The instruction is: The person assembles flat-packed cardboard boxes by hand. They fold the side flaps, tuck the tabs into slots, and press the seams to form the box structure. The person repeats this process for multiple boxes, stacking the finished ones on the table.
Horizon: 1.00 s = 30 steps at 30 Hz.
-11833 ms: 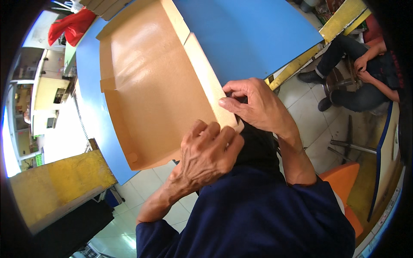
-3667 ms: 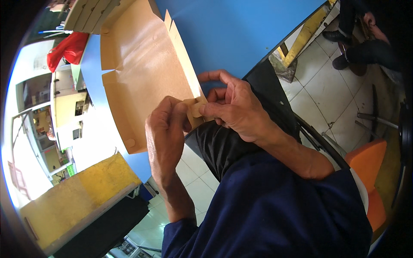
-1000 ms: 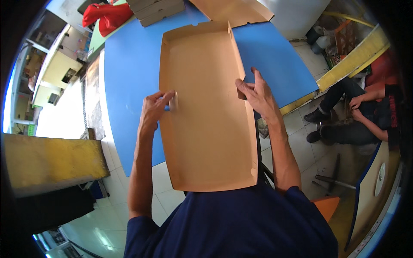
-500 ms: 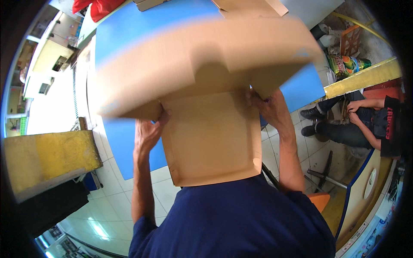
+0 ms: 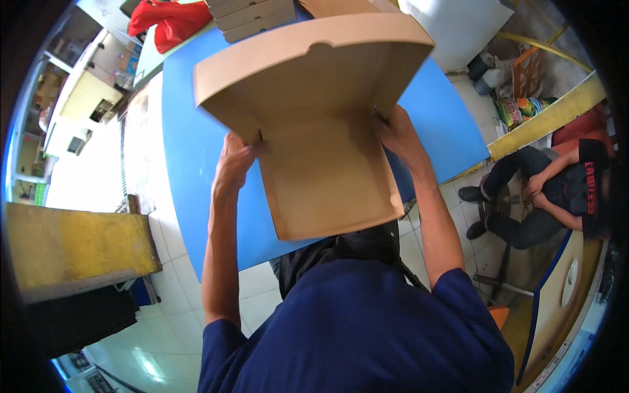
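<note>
A brown cardboard box (image 5: pixel 327 177) is held in front of me over the near edge of the blue table, its hinged lid raised at the far side. The lid has side flaps and a front flap with a small rounded notch. My left hand (image 5: pixel 237 157) grips the box's left side near the hinge corner, the fingertips partly hidden by the cardboard. At the opposite corner, my right hand (image 5: pixel 398 136) is closed on the right side, its thumb inside the wall. The inside of the box holds nothing that I can see.
A blue table (image 5: pixel 196 164) lies beneath. Stacked flat cardboard boxes (image 5: pixel 255 18) and a red bag (image 5: pixel 169 23) are at its far end. To the right a seated person (image 5: pixel 544 187) rests near a yellow ledge (image 5: pixel 547 118). A yellow block (image 5: pixel 85 245) stands at left.
The lid has swung farther back, so its inside and notched front flap now show. Both hands and the box have moved slightly away from my body.
</note>
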{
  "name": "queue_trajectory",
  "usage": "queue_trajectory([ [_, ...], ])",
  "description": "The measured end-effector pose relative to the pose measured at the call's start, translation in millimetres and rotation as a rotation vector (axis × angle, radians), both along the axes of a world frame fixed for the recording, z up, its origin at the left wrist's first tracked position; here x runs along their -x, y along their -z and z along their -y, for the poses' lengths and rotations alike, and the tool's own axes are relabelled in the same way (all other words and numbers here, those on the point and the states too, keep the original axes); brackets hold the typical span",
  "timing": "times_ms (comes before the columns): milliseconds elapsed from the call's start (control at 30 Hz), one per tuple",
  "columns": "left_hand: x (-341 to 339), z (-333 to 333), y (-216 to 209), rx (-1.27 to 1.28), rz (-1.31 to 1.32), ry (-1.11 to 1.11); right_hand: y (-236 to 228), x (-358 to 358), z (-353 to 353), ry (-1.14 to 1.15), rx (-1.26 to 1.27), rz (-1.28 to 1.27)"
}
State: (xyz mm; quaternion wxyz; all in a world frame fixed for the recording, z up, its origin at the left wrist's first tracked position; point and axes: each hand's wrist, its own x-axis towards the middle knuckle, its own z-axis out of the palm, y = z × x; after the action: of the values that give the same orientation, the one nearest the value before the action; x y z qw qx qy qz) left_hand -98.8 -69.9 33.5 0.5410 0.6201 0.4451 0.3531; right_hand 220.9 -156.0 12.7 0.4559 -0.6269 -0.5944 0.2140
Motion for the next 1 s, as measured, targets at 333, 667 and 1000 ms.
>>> queue_trajectory([
  [333, -70, 58, -54, -0.408, -0.198, -0.315, 16, -17, -16, 0.084, 0.069, 0.243],
  [667, -180, -32, 20, 0.049, -0.179, 0.380, -9, 5, 3, -0.055, 0.275, -0.371],
  [1000, -177, -20, 3, 0.202, -0.123, 0.368, 2, -3, 6, 0.161, 0.269, -0.705],
])
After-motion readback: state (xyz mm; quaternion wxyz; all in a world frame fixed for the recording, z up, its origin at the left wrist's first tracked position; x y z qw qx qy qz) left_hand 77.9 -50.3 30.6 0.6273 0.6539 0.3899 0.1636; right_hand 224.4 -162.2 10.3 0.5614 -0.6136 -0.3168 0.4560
